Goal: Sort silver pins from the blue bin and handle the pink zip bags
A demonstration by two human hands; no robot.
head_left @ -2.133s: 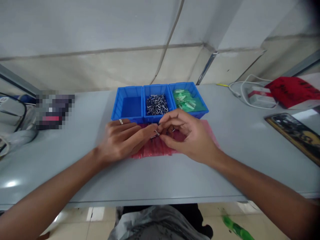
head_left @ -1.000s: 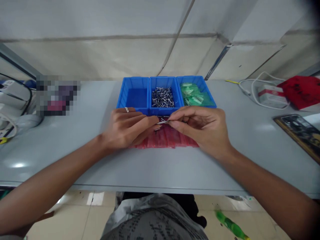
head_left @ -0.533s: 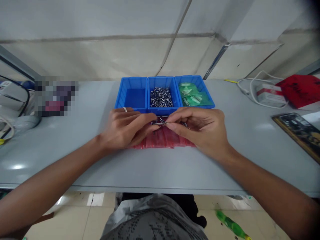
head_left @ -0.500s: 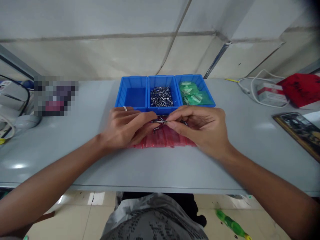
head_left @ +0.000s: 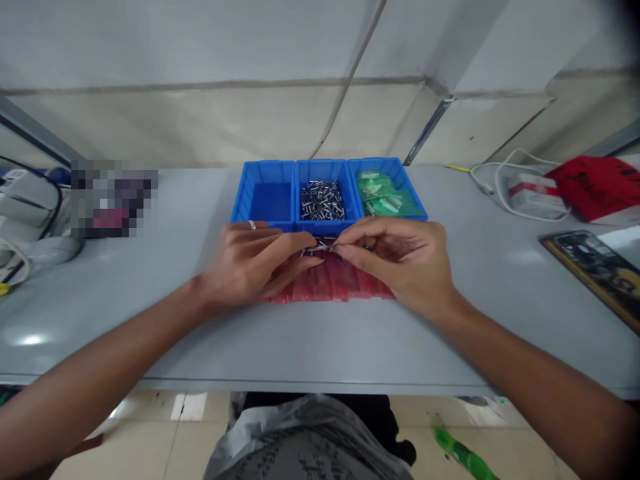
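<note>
My left hand (head_left: 253, 263) is curled, with a small metal pin (head_left: 320, 248) between its thumb and forefinger, which stand slightly apart. The thumb and forefinger of my right hand (head_left: 407, 257) are pinched at the pin's right end. Other small metal pieces lie just beneath the fingertips, partly hidden by them. Under both hands are red plastic bags (head_left: 327, 280), laid in an overlapping row on the grey table (head_left: 310, 343). A blue bin (head_left: 327, 225) right behind the hands contains many loose silver metal pins (head_left: 323, 200).
Left of that bin is an empty blue bin (head_left: 270, 203); on its right, another holds green plastic bags (head_left: 383, 193). Farther right are a white cable (head_left: 493, 175), a small box (head_left: 537, 195), a red cloth-like item (head_left: 595, 187) and a dark patterned panel (head_left: 595, 267). White equipment (head_left: 33, 200) stands at left.
The left thumb has moved a little away from the forefinger. The right hand keeps its pinch. The whole view has shifted slightly, with the bins lower in the picture.
</note>
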